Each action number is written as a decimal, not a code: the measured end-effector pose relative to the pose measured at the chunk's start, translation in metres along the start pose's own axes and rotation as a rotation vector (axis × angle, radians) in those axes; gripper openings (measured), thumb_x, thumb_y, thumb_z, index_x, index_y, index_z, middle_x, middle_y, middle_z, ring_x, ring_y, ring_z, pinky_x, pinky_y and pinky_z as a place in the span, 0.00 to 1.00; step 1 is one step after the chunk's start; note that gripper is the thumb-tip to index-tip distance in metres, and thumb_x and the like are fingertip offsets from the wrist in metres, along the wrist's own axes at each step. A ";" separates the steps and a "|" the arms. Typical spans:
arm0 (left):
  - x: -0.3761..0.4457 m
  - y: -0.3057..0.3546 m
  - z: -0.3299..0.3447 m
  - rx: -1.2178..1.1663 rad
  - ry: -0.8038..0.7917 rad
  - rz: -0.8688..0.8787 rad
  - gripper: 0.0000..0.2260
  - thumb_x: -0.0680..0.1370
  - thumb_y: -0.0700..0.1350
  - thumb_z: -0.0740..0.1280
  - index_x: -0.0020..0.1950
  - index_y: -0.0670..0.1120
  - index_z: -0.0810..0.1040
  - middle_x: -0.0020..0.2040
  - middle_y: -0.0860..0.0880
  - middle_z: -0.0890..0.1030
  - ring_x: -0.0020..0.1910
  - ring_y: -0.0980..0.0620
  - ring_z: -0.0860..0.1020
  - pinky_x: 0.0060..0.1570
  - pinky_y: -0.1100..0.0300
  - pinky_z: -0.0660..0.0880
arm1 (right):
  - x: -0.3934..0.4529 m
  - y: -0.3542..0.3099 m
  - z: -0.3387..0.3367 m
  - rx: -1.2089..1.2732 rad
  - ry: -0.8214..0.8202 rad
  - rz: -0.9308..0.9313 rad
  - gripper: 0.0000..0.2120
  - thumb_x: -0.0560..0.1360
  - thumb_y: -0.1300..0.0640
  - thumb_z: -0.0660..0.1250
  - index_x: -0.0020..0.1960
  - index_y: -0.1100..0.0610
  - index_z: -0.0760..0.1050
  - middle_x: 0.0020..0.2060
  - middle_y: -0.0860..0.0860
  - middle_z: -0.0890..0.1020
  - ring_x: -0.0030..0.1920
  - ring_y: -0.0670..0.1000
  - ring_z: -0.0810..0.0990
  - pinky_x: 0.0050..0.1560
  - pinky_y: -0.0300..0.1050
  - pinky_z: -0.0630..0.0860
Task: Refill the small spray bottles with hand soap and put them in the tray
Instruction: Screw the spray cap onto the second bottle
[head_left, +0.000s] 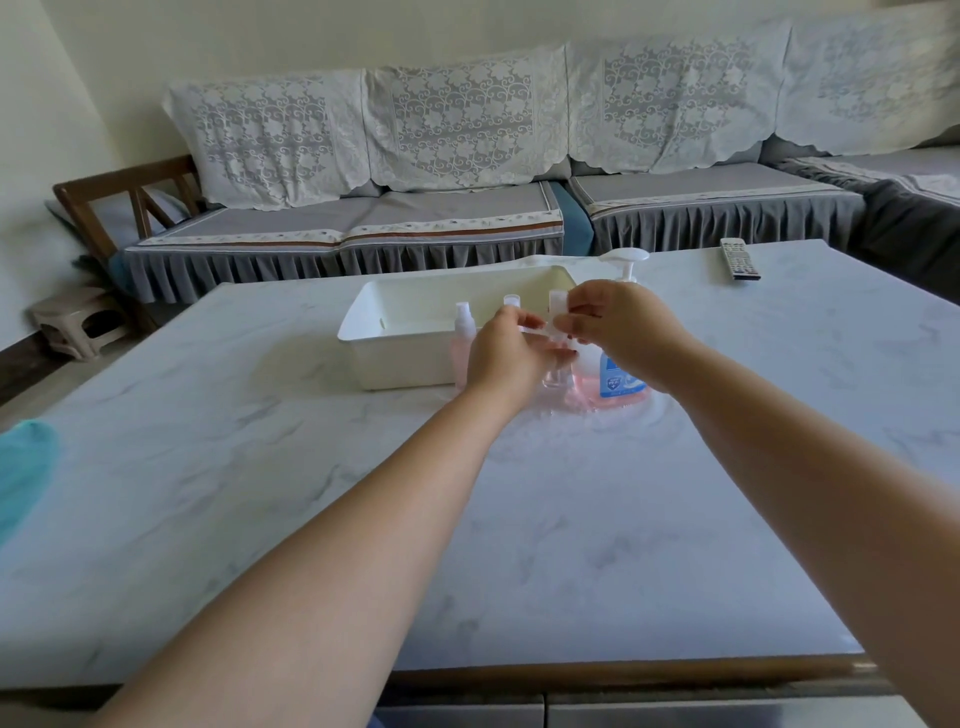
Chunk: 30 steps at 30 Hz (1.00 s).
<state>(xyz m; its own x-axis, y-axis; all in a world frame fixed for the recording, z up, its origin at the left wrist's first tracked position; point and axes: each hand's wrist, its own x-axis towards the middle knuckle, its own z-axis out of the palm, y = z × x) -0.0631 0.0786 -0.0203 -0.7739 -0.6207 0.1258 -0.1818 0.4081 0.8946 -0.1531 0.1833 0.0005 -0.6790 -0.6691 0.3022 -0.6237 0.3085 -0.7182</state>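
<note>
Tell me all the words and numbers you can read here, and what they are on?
None can be read.
Hand soap bottle: its blue label shows a white shield-like sign, but the writing is too blurred to read.
Remote control: the buttons have marks too small to read.
Small spray bottles, such as the pink one, and the white tray: no writing shows.

blue label on the soap bottle (615, 382) is unreadable.

Soft daylight (wide-angle edge warp)
</note>
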 end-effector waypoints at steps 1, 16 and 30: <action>0.000 -0.001 -0.002 -0.022 -0.029 0.005 0.16 0.74 0.42 0.75 0.58 0.45 0.72 0.47 0.52 0.82 0.37 0.64 0.76 0.30 0.78 0.68 | 0.000 0.002 -0.001 0.049 -0.018 0.020 0.08 0.74 0.54 0.69 0.51 0.57 0.79 0.40 0.52 0.83 0.39 0.50 0.78 0.45 0.43 0.75; -0.001 -0.004 -0.007 0.007 -0.074 0.026 0.16 0.74 0.50 0.74 0.55 0.53 0.71 0.50 0.54 0.85 0.53 0.54 0.79 0.60 0.54 0.73 | 0.003 0.006 -0.004 0.236 -0.131 0.046 0.08 0.75 0.57 0.68 0.51 0.61 0.77 0.42 0.54 0.83 0.42 0.50 0.79 0.49 0.44 0.77; -0.003 -0.005 0.000 -0.154 -0.027 0.004 0.16 0.75 0.39 0.74 0.55 0.47 0.70 0.40 0.54 0.81 0.37 0.63 0.79 0.36 0.59 0.74 | 0.003 0.002 -0.004 0.077 -0.025 0.023 0.14 0.75 0.49 0.67 0.54 0.57 0.79 0.41 0.51 0.82 0.39 0.46 0.78 0.40 0.36 0.75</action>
<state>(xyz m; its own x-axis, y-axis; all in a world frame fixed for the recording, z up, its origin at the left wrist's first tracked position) -0.0596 0.0787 -0.0253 -0.7907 -0.6004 0.1194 -0.0857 0.3017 0.9495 -0.1578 0.1844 0.0026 -0.6826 -0.6791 0.2700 -0.5758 0.2723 -0.7709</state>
